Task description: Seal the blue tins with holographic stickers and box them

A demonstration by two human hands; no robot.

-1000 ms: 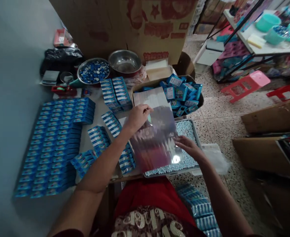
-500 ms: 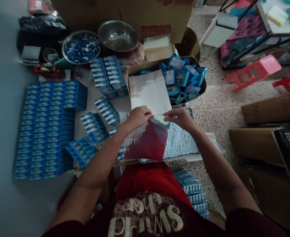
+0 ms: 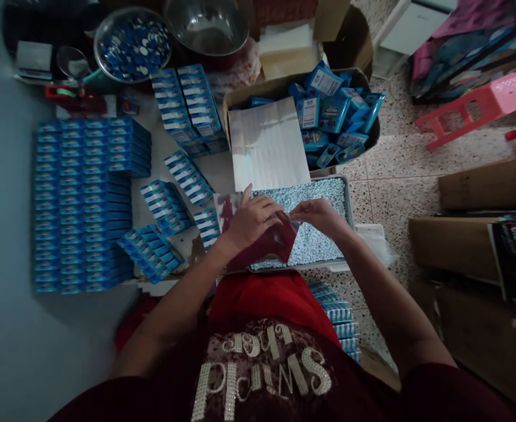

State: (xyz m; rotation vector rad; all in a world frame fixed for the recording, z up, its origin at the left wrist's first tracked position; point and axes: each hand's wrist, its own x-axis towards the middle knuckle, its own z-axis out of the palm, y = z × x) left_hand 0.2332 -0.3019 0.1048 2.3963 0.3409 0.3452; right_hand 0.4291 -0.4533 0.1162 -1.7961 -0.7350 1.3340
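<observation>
A shiny reflective sheet (image 3: 262,252), mirroring dark red, lies between my hands over the near left part of a tray of small pale blue pellets (image 3: 322,234). My left hand (image 3: 255,217) rests across its upper part, thumb apart and fingers spread. At its upper right corner my right hand (image 3: 317,215) pinches the edge between thumb and fingers. Just beyond the hands, a stack of silvery sheets (image 3: 269,143) leans on a carton of blue packets (image 3: 332,114). Small blue boxes in rows (image 3: 165,205) stand left of my left hand.
A large block of stacked blue boxes (image 3: 84,205) stands at the left. Behind are a metal bowl of blue pieces (image 3: 132,44) and another steel bowl (image 3: 207,26). Cardboard boxes (image 3: 455,243) and a pink stool (image 3: 473,111) are on the floor at the right.
The reflective sheet has come away from the stack and sits lower, bent under my hands. My left hand has spread its fingers flat over it. The whole view has shifted slightly.
</observation>
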